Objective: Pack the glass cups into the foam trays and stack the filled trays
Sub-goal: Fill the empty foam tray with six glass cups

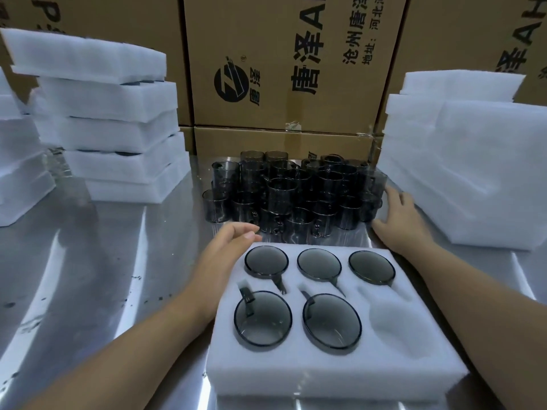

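A white foam tray [331, 371] lies in front of me on the steel table, with smoky glass cups in several of its round pockets; the near right pocket [399, 324] holds none. Behind it stands a cluster of loose dark glass cups [293, 193]. My left hand [220, 258] hovers at the tray's far left corner, fingers loosely curled, holding nothing. Beside the right edge of the cluster is my right hand [398, 217], fingers spread, next to the outermost cups; whether it touches one I cannot tell.
A stack of filled foam trays [118, 122] rises at the left, with more foam [17, 161] at the far left edge. A pile of foam trays [467, 161] stands at the right. Cardboard boxes [290, 63] wall off the back of the table.
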